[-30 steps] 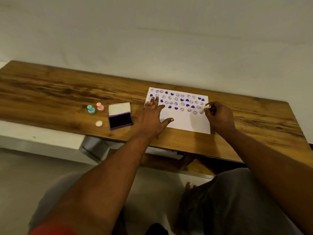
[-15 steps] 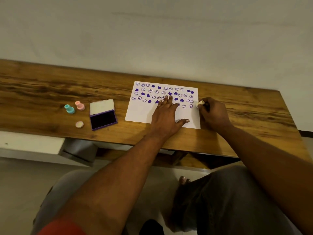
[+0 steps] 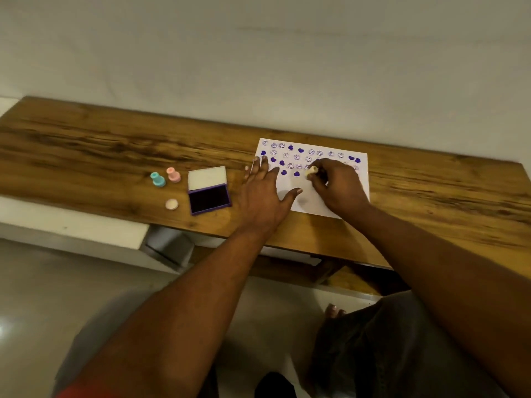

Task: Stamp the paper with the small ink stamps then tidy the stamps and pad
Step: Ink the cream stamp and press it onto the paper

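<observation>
Right hand [image 3: 336, 185] now over paper [image 3: 316, 201]

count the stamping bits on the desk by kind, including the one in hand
Stamps: 3, teal stamp, pink stamp, and cream stamp held in the right hand
Loose round cap: 1
Ink pad, open: 1
Stamped paper: 1
Total: 6

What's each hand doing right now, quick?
Left hand: open, flat, fingers spread, pressing the left edge of the white stamped paper sheet.
Right hand: closed around a small cream-coloured ink stamp over the paper.
</observation>
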{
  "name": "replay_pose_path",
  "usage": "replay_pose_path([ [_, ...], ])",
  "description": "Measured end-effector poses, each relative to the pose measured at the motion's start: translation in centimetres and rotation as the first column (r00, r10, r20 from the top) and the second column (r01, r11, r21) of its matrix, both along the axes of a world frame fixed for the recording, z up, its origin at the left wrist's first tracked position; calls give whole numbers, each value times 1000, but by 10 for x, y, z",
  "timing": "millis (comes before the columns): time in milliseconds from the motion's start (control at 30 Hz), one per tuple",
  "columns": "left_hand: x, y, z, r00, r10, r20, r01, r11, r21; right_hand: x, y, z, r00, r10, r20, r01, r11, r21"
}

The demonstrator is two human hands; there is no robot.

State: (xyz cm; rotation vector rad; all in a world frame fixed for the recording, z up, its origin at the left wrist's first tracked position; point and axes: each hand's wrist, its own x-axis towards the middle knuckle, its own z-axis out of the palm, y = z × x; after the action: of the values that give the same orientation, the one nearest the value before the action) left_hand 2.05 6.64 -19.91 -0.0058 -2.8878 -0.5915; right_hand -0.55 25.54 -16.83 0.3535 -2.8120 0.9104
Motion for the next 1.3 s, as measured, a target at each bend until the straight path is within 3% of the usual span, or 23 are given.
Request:
replay_pose_path([
  [267, 11, -51, -1, 992, 124, 37, -121, 989, -91, -26, -98, 3, 993, 104, 59, -106, 994, 38],
  [533, 12, -79, -11, 993, 73, 93, -62, 991, -115, -42, -124, -2, 990, 113, 88, -126, 978, 163],
  [867, 13, -81, -13, 996, 23, 87, -10, 990, -139, -44, -136, 2, 984, 159, 85, -172, 967, 189],
  [1100, 13, -80, -11, 995, 18, 100, -8, 995, -104, -52, -139, 24, 986, 116, -116, -127, 988, -89],
  [1233, 14, -82, -12, 998, 5, 60, 2, 994, -113, -35, -144, -15, 991, 98, 96, -112, 982, 155],
  [1300, 15, -80, -13, 998, 0, 68, 7, 994, -106, -34, -143, -23, 991, 56, 119, -80, 974, 211],
])
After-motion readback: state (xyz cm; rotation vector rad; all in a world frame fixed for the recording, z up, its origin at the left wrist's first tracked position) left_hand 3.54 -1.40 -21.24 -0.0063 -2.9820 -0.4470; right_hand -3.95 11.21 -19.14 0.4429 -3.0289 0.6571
